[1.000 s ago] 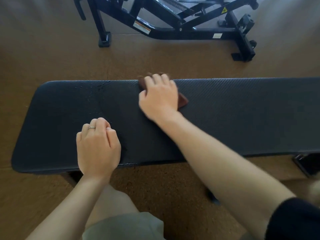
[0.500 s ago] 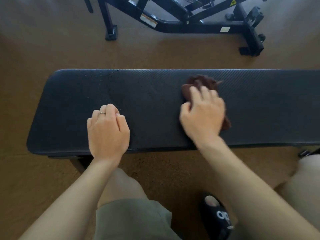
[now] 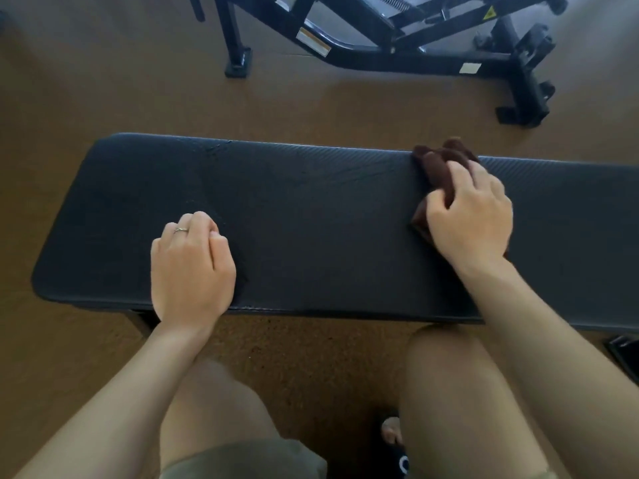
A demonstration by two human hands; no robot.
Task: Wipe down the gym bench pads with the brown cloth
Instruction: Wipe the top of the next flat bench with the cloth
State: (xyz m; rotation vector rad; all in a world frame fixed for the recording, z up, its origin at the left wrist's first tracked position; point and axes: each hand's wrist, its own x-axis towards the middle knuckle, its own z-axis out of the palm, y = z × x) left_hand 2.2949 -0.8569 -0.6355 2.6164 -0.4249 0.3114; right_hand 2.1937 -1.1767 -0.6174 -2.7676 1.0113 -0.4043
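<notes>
Right hand point(image 3: 472, 216) grips the bunched brown cloth point(image 3: 441, 169), fingers curled over it, pressing it on the black bench pad point(image 3: 311, 216) at the pad's far edge, toward its right end. Left hand point(image 3: 192, 267) rests near the pad's front edge toward the left end, fingers curled under, holding nothing; ring point(image 3: 181, 230) on one finger. Black machine frame point(image 3: 397, 53) stands on the brown floor point(image 3: 86, 81) beyond the pad.

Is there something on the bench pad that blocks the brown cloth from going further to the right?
Nothing visible does. The right hand grips the brown cloth on the bench pad, and the pad right of it looks bare up to the frame edge.
</notes>
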